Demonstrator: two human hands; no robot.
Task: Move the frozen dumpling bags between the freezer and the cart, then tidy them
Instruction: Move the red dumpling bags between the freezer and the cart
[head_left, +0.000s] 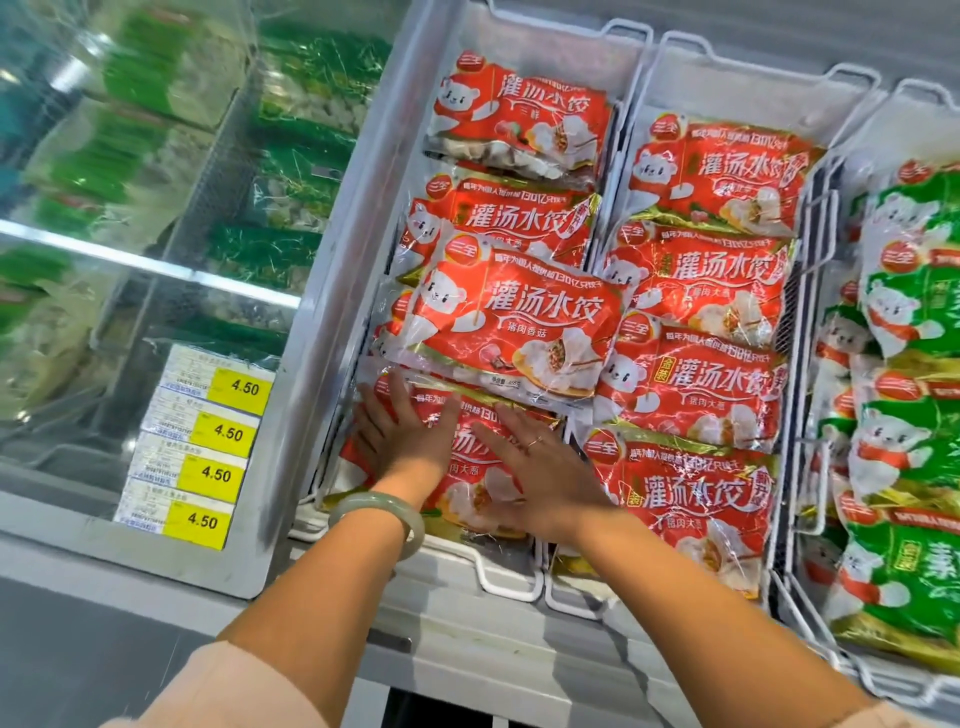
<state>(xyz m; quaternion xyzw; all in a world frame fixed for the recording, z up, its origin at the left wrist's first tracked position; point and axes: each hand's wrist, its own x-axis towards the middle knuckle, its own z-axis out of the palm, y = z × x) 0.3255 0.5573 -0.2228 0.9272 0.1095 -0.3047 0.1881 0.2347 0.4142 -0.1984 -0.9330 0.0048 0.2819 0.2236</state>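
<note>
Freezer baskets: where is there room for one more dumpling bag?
Bare room shows only at the back of the left basket, behind the rearmost red bag. Its front is crowded: both hands press on overlapping bags. The middle basket looks full.

This is a shop, the frozen-food aisle of a supermarket. An open chest freezer (363, 208) is split by white wire baskets (631, 171) into columns stacked with many identical red dumpling bags (519, 322), with green ones (909, 415) to the right. Yellow price labels (223, 434) reading 4.50 line the frame at left, beside a glass lid (130, 182) over more packaged goods.
</note>
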